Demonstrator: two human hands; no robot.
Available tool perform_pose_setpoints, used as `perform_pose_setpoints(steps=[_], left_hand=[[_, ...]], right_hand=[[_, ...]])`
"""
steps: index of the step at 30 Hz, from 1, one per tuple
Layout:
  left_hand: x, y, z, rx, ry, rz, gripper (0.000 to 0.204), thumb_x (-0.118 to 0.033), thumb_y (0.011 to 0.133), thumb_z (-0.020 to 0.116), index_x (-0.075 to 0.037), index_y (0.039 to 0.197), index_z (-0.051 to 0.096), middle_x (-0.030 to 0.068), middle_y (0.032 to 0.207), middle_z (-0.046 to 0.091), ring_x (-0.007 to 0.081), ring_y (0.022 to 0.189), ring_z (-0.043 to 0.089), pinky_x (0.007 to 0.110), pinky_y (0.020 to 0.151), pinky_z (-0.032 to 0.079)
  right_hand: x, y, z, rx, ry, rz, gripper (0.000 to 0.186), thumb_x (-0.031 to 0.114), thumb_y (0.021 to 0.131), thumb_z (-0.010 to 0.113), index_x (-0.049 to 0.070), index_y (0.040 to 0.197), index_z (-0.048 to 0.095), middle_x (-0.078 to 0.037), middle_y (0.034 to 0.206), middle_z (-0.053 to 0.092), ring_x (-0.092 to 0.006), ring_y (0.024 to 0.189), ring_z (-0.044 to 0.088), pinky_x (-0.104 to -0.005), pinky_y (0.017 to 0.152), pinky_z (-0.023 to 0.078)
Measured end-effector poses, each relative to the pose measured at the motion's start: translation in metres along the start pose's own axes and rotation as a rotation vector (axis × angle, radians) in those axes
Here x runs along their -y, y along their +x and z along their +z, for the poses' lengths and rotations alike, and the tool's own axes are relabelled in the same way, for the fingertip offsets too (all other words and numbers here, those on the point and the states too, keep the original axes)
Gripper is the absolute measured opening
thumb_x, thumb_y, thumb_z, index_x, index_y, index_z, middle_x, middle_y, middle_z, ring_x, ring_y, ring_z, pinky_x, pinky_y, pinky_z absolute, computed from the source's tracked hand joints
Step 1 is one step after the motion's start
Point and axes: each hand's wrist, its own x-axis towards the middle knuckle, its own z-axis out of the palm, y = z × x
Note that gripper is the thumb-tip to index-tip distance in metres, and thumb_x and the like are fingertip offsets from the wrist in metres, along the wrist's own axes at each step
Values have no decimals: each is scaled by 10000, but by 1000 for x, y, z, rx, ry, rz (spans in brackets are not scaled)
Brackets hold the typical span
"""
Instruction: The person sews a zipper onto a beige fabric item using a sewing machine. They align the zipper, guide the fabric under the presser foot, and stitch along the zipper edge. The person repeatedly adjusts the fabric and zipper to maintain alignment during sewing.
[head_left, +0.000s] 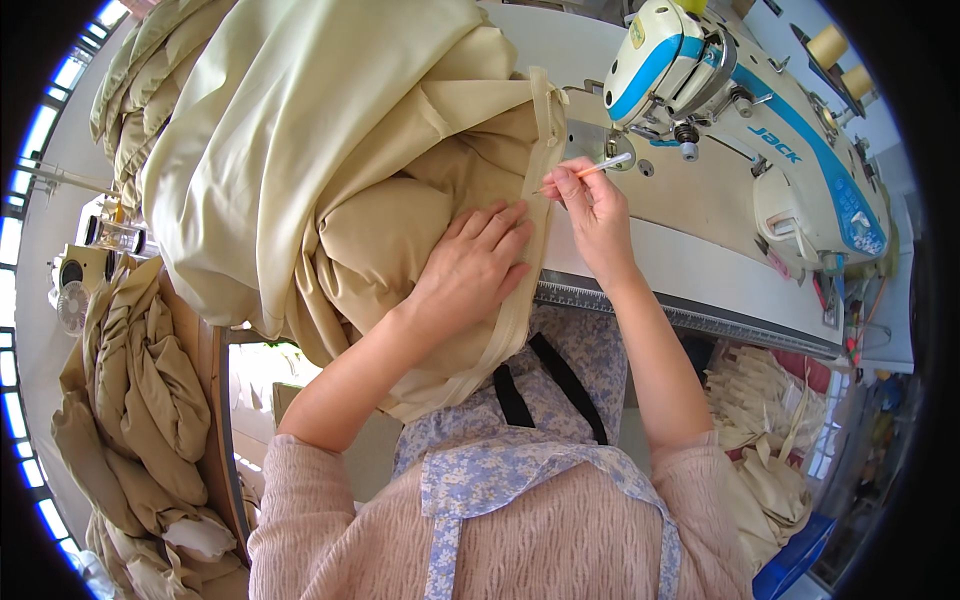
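Note:
A large beige garment or cloth (300,130) lies bunched over the table and hangs toward my lap. My left hand (465,265) rests flat on it, fingers stretched out beside its banded edge (532,190). Just right of that edge, my right hand (597,220) is closed around a slim orange pencil (597,167) with a pale end. The pencil's tip points left and meets the band or hovers close over it; I cannot tell which.
A white and blue sewing machine (780,150) stands on the table at the right. A ruler strip (590,298) runs along the table's near edge. More beige cloth (140,400) is heaped at the left, and pale cloth bundles (765,400) lie below the table at the right.

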Motion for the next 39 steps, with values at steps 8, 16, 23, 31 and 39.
perform_pose_setpoints(steps=[8, 16, 23, 31, 39], left_hand=[[0, 2, -2, -6, -39, -13, 475, -218, 924, 708, -28, 1346, 600, 153, 1437, 573, 347, 1306, 539, 456, 1104, 444], [0, 2, -1, -18, -66, -19, 474, -219, 917, 716, -23, 1335, 608, 149, 1393, 582, 338, 1309, 535, 460, 1100, 444], [0, 3, -1, -18, -57, -15, 476, -226, 919, 714, -22, 1336, 606, 148, 1369, 584, 336, 1304, 535, 459, 1106, 437], [-2, 3, -3, -4, -58, -20, 479, -227, 921, 711, -23, 1341, 601, 147, 1374, 581, 334, 1316, 528, 464, 1112, 431], [-3, 20, -10, 58, 39, -55, 436, -231, 927, 699, -43, 1314, 628, 97, 1254, 628, 278, 1114, 606, 426, 924, 512]], right_hand=[[-17, 11, 7, -1, -101, -44, 243, 229, 1072, 605, 9, 974, 641, -42, 856, 700, -122, 763, 650, -277, 721, 526], [-18, 8, 8, 26, -166, -78, 228, 204, 1064, 607, 6, 957, 645, -64, 796, 692, -148, 715, 648, -289, 677, 519], [-19, 9, 10, 45, -171, -109, 214, 199, 1058, 617, 7, 972, 655, -86, 791, 691, -194, 717, 664, -313, 667, 526], [-21, 8, 11, 47, -187, -138, 196, 191, 1053, 630, 8, 995, 669, -87, 825, 705, -183, 729, 676, -307, 683, 537], [-21, 10, 10, -138, -105, -78, 226, 215, 1060, 623, 12, 965, 652, -71, 854, 724, -163, 749, 689, -301, 708, 546]])
